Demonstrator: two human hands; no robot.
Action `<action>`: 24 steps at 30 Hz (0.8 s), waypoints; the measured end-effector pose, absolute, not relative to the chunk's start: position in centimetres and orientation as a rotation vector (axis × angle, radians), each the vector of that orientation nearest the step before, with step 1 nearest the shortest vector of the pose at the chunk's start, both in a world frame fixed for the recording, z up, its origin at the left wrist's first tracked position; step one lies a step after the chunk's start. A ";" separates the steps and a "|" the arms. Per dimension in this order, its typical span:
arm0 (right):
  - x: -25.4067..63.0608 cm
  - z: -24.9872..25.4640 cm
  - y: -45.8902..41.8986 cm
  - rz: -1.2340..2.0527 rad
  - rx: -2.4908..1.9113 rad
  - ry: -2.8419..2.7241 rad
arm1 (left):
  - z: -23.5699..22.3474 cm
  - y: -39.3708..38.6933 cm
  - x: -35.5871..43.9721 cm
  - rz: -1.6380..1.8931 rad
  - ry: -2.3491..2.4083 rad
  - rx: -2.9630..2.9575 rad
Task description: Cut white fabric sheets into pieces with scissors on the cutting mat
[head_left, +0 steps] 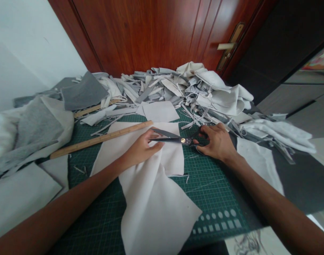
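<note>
My right hand [217,142] grips the handles of black scissors [183,140], whose blades point left and are slightly apart. The blade tips reach my left hand [143,148], which pinches the upper part of a white cloth [156,209]. That cloth hangs in folds toward me, over the near edge of the green cutting mat [217,191]. Under it lies another flat white piece of cloth [108,152]. A wooden ruler [98,141] rests slantwise across this flat piece, left of my left hand.
Along the back, a heap of grey and white fabric scraps [162,85] lies against a wooden door [140,35]. More cloth [45,124] is piled at left, with white sheets [23,198] in front. A white piece [260,163] lies beneath my right forearm.
</note>
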State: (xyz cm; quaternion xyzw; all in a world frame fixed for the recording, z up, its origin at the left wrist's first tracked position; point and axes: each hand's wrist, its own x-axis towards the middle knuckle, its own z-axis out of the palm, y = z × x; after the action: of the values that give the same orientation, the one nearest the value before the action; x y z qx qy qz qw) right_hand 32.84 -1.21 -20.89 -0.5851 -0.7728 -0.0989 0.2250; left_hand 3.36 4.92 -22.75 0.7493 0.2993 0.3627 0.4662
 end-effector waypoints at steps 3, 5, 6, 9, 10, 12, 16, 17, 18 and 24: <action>33.1 -20.9 -1.1 -0.237 -1.612 -2.118 | -22.8 5.2 3.3 0.798 0.729 1.749; 33.2 -20.9 -1.0 -0.206 -1.609 -2.129 | -22.4 5.5 3.1 0.704 0.699 1.736; 33.3 -20.9 -1.0 -0.195 -1.607 -2.136 | -22.1 5.6 3.0 0.668 0.703 1.734; 33.3 -20.9 -1.0 -0.213 -1.596 -2.141 | -21.3 5.7 3.0 0.623 0.756 1.724; 33.3 -20.9 -1.0 -0.233 -1.591 -2.143 | -21.2 5.6 3.0 0.627 0.764 1.720; 33.4 -20.9 -0.9 -0.272 -1.585 -2.153 | -21.2 5.2 3.2 0.641 0.752 1.710; 33.6 -21.0 -0.8 -0.261 -1.591 -2.176 | -21.7 5.0 3.4 0.663 0.726 1.652; 33.6 -21.0 -0.7 -0.240 -1.594 -2.172 | -21.8 5.0 3.3 0.643 0.725 1.640; 33.7 -21.0 -0.7 -0.216 -1.595 -2.164 | -21.8 5.2 3.1 0.612 0.725 1.638; 33.9 -20.9 -0.6 -0.145 -1.602 -2.140 | -21.5 5.6 2.6 0.494 0.688 1.794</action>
State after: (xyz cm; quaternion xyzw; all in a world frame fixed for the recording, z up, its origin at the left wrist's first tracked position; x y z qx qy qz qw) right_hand 33.88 -0.57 -20.92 -0.5824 -0.7779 -0.0527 0.2300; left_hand 2.58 5.57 -21.54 0.7570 0.2903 0.2083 0.5470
